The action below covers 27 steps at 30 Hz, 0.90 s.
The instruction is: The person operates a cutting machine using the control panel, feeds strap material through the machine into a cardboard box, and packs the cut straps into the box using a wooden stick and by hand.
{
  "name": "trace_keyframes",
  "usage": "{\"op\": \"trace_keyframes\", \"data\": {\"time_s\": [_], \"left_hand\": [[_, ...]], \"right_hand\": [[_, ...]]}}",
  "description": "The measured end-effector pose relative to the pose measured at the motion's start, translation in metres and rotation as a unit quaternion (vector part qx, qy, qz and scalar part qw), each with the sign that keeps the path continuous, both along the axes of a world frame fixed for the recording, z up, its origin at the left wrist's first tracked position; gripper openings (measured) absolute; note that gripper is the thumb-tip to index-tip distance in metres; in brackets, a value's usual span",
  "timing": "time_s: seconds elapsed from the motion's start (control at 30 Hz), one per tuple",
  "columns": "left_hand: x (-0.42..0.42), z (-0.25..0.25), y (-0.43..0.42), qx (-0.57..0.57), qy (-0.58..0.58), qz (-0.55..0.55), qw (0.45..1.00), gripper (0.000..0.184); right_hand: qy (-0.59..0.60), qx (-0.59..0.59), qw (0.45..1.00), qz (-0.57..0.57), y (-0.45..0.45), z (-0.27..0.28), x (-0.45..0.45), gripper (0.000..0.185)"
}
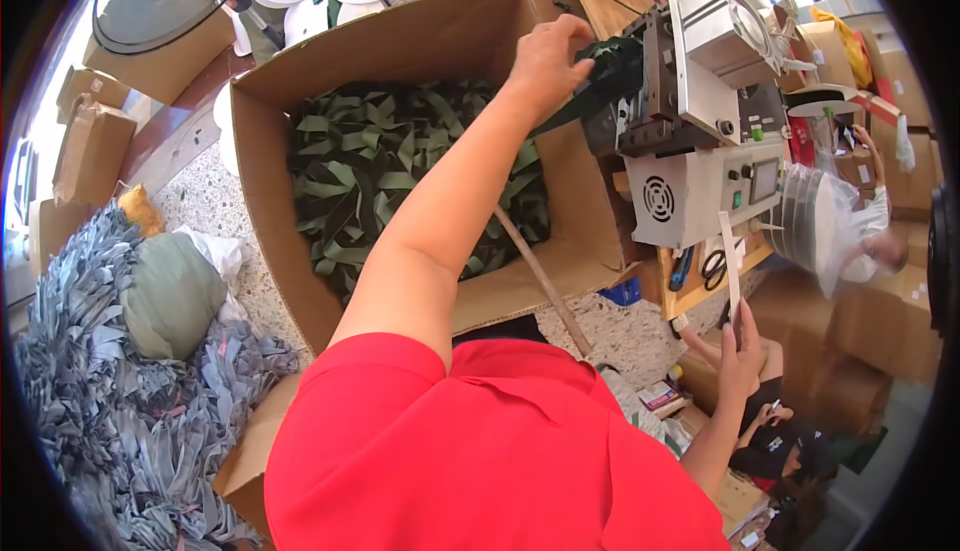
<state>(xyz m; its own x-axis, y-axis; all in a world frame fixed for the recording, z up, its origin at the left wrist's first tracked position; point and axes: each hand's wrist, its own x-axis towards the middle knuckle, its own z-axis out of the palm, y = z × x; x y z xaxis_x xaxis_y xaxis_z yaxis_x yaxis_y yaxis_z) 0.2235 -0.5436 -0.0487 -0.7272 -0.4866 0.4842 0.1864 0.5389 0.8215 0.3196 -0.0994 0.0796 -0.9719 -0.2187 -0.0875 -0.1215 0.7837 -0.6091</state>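
Note:
My left hand reaches over the far right corner of a large cardboard box. Its fingers curl at a dark green fabric strip beside the machine, and the strip partly hides their tips. Many cut green strips fill the box. On the right, my right hand pinches a narrow pale strip, which rises in front of the grey machine. One finger of that hand points out to the left. The machine has a round vent, a small screen and buttons.
Black scissors lie on the wooden bench below the machine. A wooden stick leans across the box's near edge. Blue-grey strips are heaped at left. Fans stand behind. Other people are at the right, one by a clear-wrapped roll.

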Motion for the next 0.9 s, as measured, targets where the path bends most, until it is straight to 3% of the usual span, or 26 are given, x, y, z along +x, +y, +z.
{"op": "trace_keyframes", "data": {"time_s": [0.1,0.2,0.37,0.47,0.53,0.57,0.63,0.67,0.73,0.8,0.83,0.87,0.9], "left_hand": [[-0.023,0.000,0.016,-0.113,-0.002,0.009,0.994,0.048],[-0.035,-0.003,0.029,-0.090,-0.134,-0.034,0.986,0.052],[-0.038,-0.018,0.032,-0.135,-0.112,-0.025,0.984,0.031],[0.003,-0.029,0.000,-0.156,-0.091,-0.022,0.983,0.022],[0.051,-0.046,-0.018,-0.051,-0.143,-0.030,0.988,0.020],[0.071,-0.053,-0.024,-0.131,-0.148,-0.038,0.980,0.019],[0.106,-0.075,-0.027,-0.040,-0.226,-0.035,0.973,0.017],[0.122,-0.085,-0.032,-0.001,-0.288,-0.054,0.956,0.023],[0.158,-0.115,-0.051,0.064,-0.263,-0.054,0.961,0.077],[0.193,-0.105,-0.070,0.226,-0.193,0.075,0.952,0.097],[0.205,-0.119,-0.085,0.293,-0.166,0.154,0.929,0.087],[0.212,-0.094,-0.085,0.274,-0.177,0.214,0.921,0.055],[0.214,-0.105,-0.094,0.224,-0.210,0.210,0.928,0.038]], "right_hand": [[0.013,0.023,1.000,-0.002,0.013,-0.003,0.004,0.044],[0.017,0.027,0.999,-0.007,0.013,-0.003,0.008,0.044],[-0.018,0.013,0.999,-0.031,0.011,0.003,0.006,0.046],[0.007,0.074,0.996,-0.041,0.009,0.012,0.003,0.046],[0.069,0.051,0.996,-0.007,0.017,0.005,0.000,0.043],[0.069,0.033,0.997,-0.010,0.017,0.004,-0.001,0.043],[0.085,0.005,0.996,-0.001,0.019,0.000,-0.002,0.043],[0.078,0.005,0.997,-0.003,0.021,-0.001,-0.001,0.043],[0.066,0.002,0.998,-0.006,0.024,-0.003,-0.002,0.044],[0.051,-0.010,0.999,-0.015,0.028,-0.004,-0.002,0.044],[0.045,-0.016,0.999,-0.018,0.030,-0.004,-0.002,0.044],[0.050,-0.013,0.998,-0.020,0.033,-0.006,-0.003,0.044],[0.055,-0.011,0.998,-0.014,0.037,-0.010,-0.007,0.044]]}}
